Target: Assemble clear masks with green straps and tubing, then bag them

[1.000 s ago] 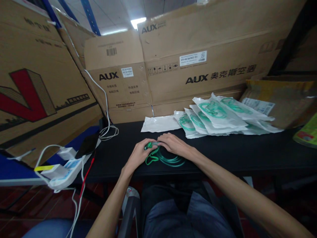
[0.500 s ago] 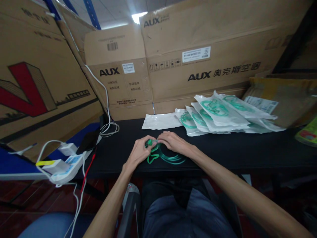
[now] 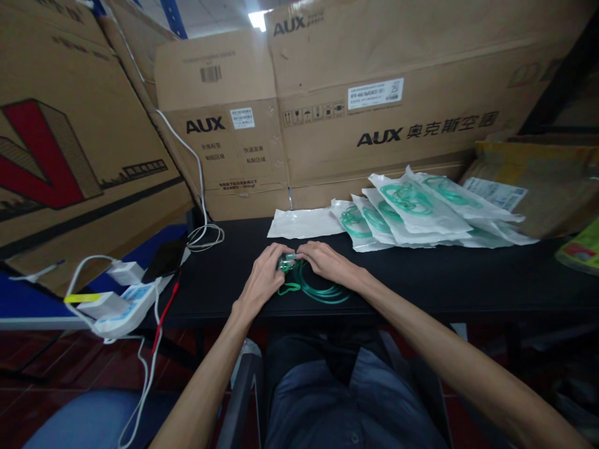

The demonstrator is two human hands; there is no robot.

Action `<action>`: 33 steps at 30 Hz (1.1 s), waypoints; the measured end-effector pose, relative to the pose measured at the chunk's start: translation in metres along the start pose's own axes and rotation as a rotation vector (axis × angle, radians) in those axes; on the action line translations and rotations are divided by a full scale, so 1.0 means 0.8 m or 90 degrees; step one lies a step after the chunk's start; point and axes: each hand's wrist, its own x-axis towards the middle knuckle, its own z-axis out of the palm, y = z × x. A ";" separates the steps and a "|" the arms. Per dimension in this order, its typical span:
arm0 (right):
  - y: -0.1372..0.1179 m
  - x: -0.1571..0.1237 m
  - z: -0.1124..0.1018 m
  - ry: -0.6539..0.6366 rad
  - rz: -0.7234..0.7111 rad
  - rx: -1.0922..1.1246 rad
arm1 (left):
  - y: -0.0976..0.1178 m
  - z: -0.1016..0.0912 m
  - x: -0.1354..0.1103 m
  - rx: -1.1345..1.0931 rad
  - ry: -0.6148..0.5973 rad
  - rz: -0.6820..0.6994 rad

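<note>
A coil of green tubing [image 3: 312, 290] lies on the black table [image 3: 449, 280] right in front of me. My left hand [image 3: 262, 276] and my right hand [image 3: 325, 260] both rest on the coil, fingers curled and pinching a small green and clear fitting [image 3: 285, 262] between them. An empty flat white pouch [image 3: 304, 222] lies just behind my hands.
Several sealed pouches with green tubing [image 3: 412, 209] are fanned out at the back right. Big AUX cardboard boxes [image 3: 374, 100] wall off the back. A power strip with chargers and cables [image 3: 116, 305] hangs at the left edge, beside a dark phone [image 3: 166, 265]. A yellow-brown package [image 3: 538, 181] sits far right.
My hands stay on the coil and the fitting, shifting slightly away from me on the table. The camera has tilted down a little.
</note>
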 end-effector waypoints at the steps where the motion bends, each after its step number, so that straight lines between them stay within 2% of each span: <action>1: -0.001 0.001 0.000 -0.001 -0.001 0.000 | 0.000 -0.001 0.000 0.002 0.001 -0.007; 7: -0.003 0.008 0.001 -0.007 -0.021 -0.011 | 0.000 -0.007 0.003 -0.001 -0.016 -0.066; 13: 0.015 -0.003 -0.011 0.027 0.043 -0.010 | -0.009 -0.017 -0.003 0.032 0.048 -0.062; 18: 0.016 -0.005 -0.017 0.033 0.066 -0.008 | -0.016 -0.023 -0.008 0.020 -0.046 -0.079; 24: 0.008 -0.013 -0.023 0.040 0.140 -0.070 | -0.006 -0.038 -0.004 -0.001 -0.151 -0.095; 26: 0.006 -0.020 -0.028 0.040 0.165 -0.092 | 0.001 -0.043 0.000 0.009 -0.157 -0.101; 30: 0.003 -0.034 -0.038 0.048 0.214 -0.130 | 0.018 -0.039 0.020 0.118 -0.093 -0.057; 33: 0.001 -0.041 -0.048 0.060 0.247 -0.152 | 0.031 -0.026 0.044 0.213 -0.152 -0.019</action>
